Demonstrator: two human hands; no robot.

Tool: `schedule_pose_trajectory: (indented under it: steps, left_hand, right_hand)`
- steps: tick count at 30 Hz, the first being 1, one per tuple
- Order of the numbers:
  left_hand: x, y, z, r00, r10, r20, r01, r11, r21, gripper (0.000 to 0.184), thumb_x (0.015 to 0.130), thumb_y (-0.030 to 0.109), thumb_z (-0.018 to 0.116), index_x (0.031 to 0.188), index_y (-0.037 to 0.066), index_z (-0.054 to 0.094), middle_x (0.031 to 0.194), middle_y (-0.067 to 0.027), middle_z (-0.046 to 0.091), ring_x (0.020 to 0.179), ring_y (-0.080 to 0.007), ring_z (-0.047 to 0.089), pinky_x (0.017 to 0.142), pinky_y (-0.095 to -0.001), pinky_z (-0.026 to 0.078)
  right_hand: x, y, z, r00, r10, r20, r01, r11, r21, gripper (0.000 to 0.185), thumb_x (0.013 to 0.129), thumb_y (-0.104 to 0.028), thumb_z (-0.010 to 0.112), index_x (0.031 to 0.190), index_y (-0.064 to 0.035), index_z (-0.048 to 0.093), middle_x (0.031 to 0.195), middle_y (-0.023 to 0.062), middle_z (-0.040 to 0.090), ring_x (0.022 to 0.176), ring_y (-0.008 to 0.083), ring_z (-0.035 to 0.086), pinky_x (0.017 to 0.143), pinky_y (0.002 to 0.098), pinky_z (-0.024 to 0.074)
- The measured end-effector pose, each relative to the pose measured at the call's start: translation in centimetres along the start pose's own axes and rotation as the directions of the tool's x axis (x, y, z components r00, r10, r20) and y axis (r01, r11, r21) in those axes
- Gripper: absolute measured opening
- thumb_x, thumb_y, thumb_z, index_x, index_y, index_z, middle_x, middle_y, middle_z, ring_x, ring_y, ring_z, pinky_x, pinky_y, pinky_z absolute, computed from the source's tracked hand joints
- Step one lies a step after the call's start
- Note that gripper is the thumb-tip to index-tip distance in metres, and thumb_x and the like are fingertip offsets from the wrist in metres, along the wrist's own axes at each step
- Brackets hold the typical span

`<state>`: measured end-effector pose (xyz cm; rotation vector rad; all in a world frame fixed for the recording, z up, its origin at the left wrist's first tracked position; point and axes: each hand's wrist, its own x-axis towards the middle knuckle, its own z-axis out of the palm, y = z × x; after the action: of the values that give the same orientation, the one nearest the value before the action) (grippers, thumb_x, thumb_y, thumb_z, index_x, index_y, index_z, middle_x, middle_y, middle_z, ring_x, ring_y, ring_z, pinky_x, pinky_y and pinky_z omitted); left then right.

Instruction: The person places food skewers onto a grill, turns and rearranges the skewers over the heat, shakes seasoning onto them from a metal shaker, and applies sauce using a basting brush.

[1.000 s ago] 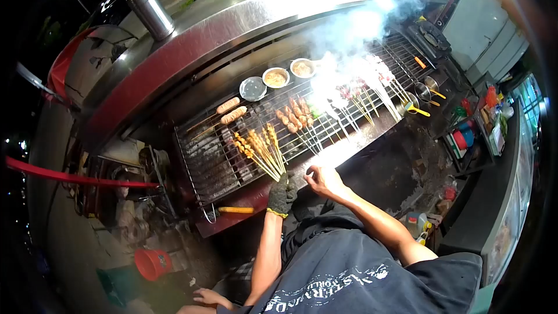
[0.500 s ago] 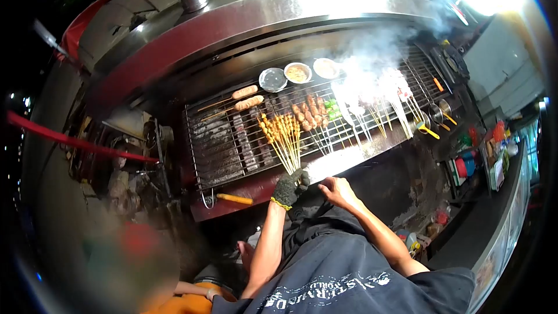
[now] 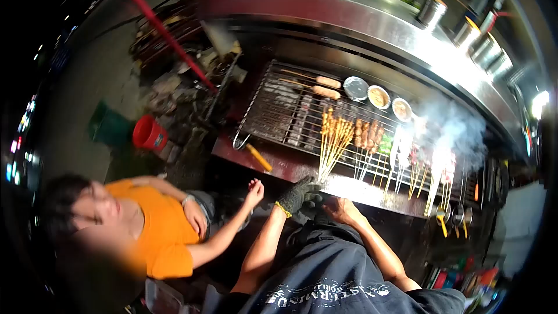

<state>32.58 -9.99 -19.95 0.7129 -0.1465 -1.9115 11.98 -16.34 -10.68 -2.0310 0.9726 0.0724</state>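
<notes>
My left hand, in a dark knitted glove with a yellow cuff, is curled at the grill's front edge. It is close to the stick ends of a fanned bundle of meat skewers; I cannot tell whether it touches them. My right hand is bare and loosely closed beside the glove, its fingertips hidden. The skewers lie on the charcoal grill's wire grate. Brown meat skewers and green skewers lie to their right. Two sausages on sticks lie behind.
Small bowls stand along the grate's back. Smoke rises over more skewers at right. A yellow handle projects at front left. A person in an orange shirt sits close at left, near a red bucket. Strainers hang at front right.
The view has swung left, so the grill appears further right and the seated person and red bucket are now visible. My hands stay close together at the grill's front edge.
</notes>
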Motion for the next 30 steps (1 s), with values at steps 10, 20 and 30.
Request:
schedule_pose_trajectory:
  steps: [10,20,30]
  left_hand:
    - [-15.8,-17.2,3.1,0.964,0.199,-0.177,-0.152,-0.135,-0.979,0.045,0.091,0.057,0.048,0.102,0.013,0.056,0.071,-0.0075,0.053,0.058,-0.0173,0.047,0.054,-0.0277,0.039]
    - [-27.3,-39.7,9.3,-0.493,0.507,-0.707,-0.027,0.803,0.595,0.049,0.097,0.028,0.049,0.139,0.005,0.038,0.133,-0.012,0.048,0.111,-0.0208,0.055,0.09,-0.0319,0.049]
    - [-35.8,-37.8,12.9,-0.449,0.611,-0.652,-0.117,0.684,0.72,0.03,0.093,0.012,0.056,0.122,0.007,0.055,0.116,-0.009,0.06,0.105,-0.0221,0.056,0.088,-0.0362,0.047]
  right_hand:
    - [-1.1,0.4,4.8,0.652,-0.408,0.639,0.581,0.811,-0.075,0.024,0.087,-0.022,0.055,0.101,-0.0082,0.068,0.091,0.0159,0.068,0.09,0.0322,0.064,0.08,0.0409,0.051]
    - [-7.7,-8.0,14.7,0.299,-0.287,0.91,0.684,0.729,0.005,0.027,0.086,-0.021,0.06,0.109,-0.0079,0.066,0.098,0.0116,0.069,0.089,0.0214,0.065,0.077,0.0336,0.0515]
    - [-10.4,-8.9,20.4,0.23,-0.29,0.929,0.804,0.594,-0.014,0.032,0.088,-0.034,0.062,0.098,-0.0048,0.067,0.08,0.0172,0.069,0.076,0.0312,0.068,0.069,0.0411,0.0525]
